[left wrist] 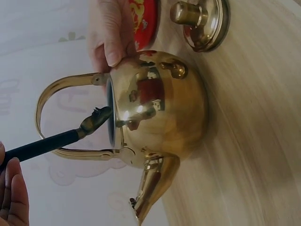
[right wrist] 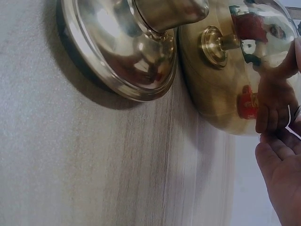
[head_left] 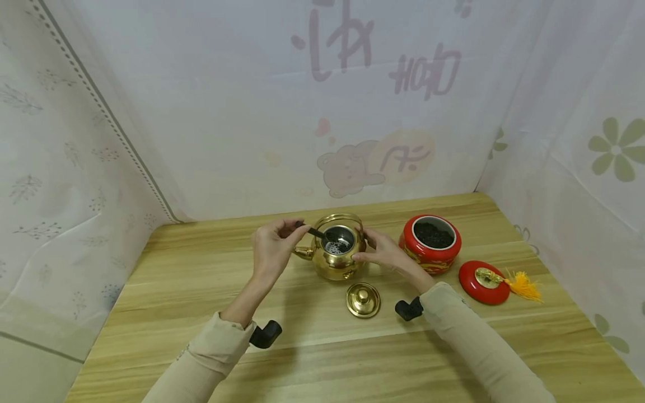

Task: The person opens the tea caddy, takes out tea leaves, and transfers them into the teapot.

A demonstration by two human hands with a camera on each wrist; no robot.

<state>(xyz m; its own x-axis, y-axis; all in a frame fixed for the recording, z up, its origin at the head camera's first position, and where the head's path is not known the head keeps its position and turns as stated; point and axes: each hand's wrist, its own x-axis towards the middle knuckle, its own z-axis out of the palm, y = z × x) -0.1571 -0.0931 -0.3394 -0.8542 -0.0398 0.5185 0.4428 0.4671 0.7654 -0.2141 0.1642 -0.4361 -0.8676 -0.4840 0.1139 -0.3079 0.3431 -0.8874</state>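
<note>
Creased sleeves [head_left: 211, 348]; left hand [head_left: 271, 246] pinches slender scoop [left wrist: 51, 142], right hand [head_left: 385, 251] grips glossy, round metal teapot [left wrist: 169, 113].

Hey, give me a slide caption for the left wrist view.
Left grip holds a dark-handled spoon at the open mouth of a gold teapot; right grip touches its side.

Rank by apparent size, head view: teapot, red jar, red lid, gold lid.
Largest to smallest:
1. Teapot and red jar: too close to rank
2. Red lid
3. Gold lid
</note>
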